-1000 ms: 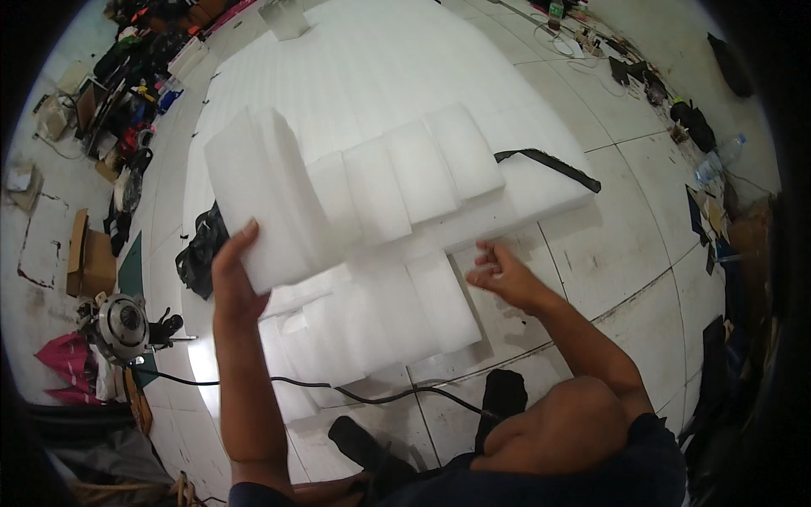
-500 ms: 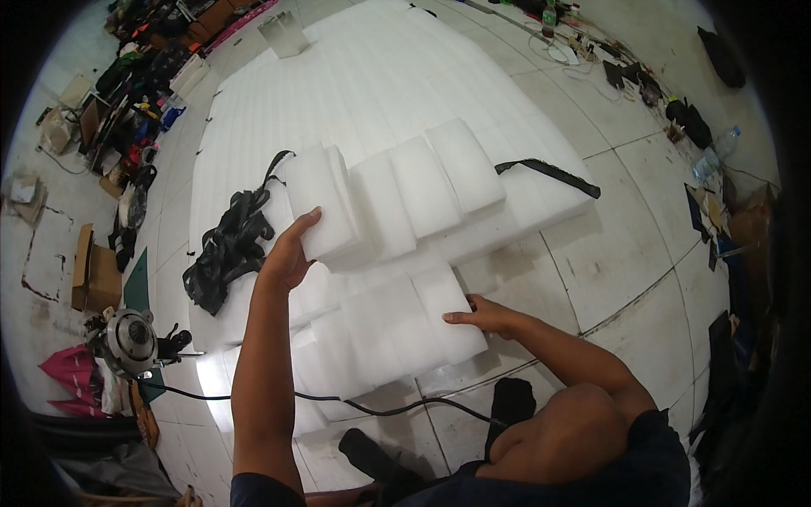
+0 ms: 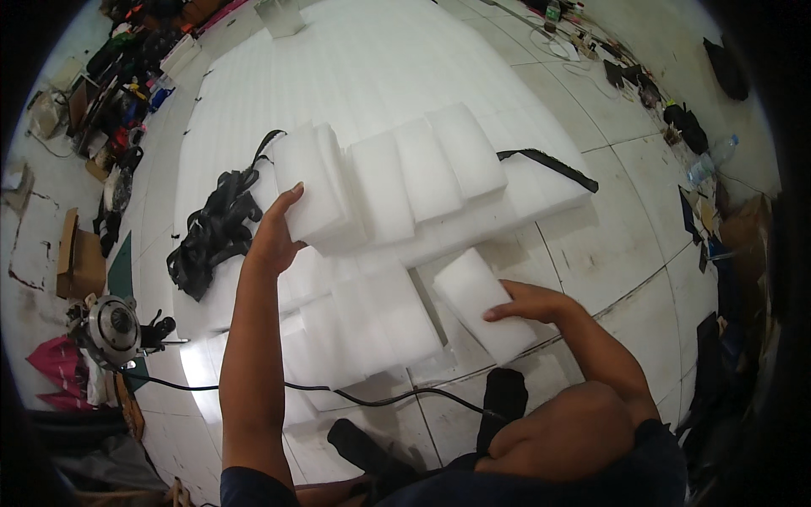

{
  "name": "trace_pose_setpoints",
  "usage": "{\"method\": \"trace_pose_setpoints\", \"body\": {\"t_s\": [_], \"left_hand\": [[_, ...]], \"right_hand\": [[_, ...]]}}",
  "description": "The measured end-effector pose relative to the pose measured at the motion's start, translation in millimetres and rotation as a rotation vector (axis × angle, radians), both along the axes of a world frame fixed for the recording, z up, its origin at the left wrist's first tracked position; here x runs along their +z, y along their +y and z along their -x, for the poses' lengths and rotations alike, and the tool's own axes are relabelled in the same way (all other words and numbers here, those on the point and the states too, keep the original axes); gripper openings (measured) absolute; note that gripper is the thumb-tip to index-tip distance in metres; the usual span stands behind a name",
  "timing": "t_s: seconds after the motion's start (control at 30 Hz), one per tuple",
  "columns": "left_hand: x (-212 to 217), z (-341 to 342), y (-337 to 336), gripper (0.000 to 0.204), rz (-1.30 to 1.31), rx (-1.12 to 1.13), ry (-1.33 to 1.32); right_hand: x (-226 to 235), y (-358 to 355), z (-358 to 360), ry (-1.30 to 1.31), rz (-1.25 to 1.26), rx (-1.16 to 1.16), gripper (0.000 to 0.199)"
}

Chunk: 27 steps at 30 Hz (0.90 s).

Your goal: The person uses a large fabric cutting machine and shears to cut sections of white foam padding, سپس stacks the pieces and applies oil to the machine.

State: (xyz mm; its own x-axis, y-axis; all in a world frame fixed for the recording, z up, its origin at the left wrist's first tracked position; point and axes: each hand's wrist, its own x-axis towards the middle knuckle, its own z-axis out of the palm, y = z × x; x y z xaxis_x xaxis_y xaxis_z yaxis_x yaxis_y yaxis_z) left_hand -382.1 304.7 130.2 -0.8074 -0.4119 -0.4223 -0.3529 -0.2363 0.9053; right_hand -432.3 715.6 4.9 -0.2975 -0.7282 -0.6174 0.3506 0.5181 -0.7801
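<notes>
My right hand (image 3: 528, 306) grips a white foam block (image 3: 470, 283), thumb on its upper face, fingers hidden behind the far edge. It is tilted and apart from the near row of white foam blocks (image 3: 372, 325). Farther back, another row of foam blocks (image 3: 405, 186) stands along the front of a large white foam sheet (image 3: 338, 76). My left hand (image 3: 277, 232) grasps the leftmost block (image 3: 308, 194) of that row, its thumb up along the face and its other fingers partly hidden below. A black strap (image 3: 553, 165) comes out at the row's right end.
Bunched black strap (image 3: 215, 228) lies left of my left hand. A round metal machine (image 3: 114, 329) stands at the left, and a black cable (image 3: 405, 393) crosses in front of me. Clutter lines both walls, with a cardboard box (image 3: 80, 258) at the left. White floor tiles (image 3: 617, 279) spread right.
My right hand has pulled the end block away from the near row, to the right, and tilted it. My left hand stays on the far row's leftmost block. The whole view has shifted slightly.
</notes>
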Motion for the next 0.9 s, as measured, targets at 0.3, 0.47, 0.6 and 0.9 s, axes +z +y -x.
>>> {"method": "trace_pose_setpoints", "body": {"t_s": [0.3,0.47,0.6,0.9], "left_hand": [[-11,6,-5,0.069,-0.148,-0.046,0.075],[-5,4,1,0.074,-0.126,0.003,0.062],[-7,8,-1,0.073,-0.152,-0.061,0.087],[-18,11,-11,0.067,-0.185,-0.092,0.106]], "right_hand": [[154,-62,68,0.076,0.424,-0.347,0.07],[158,-159,112,0.198,0.281,-0.212,0.092],[125,-204,119,0.433,0.028,-0.214,0.091],[119,-217,105,0.753,0.22,-0.149,0.098]]}}
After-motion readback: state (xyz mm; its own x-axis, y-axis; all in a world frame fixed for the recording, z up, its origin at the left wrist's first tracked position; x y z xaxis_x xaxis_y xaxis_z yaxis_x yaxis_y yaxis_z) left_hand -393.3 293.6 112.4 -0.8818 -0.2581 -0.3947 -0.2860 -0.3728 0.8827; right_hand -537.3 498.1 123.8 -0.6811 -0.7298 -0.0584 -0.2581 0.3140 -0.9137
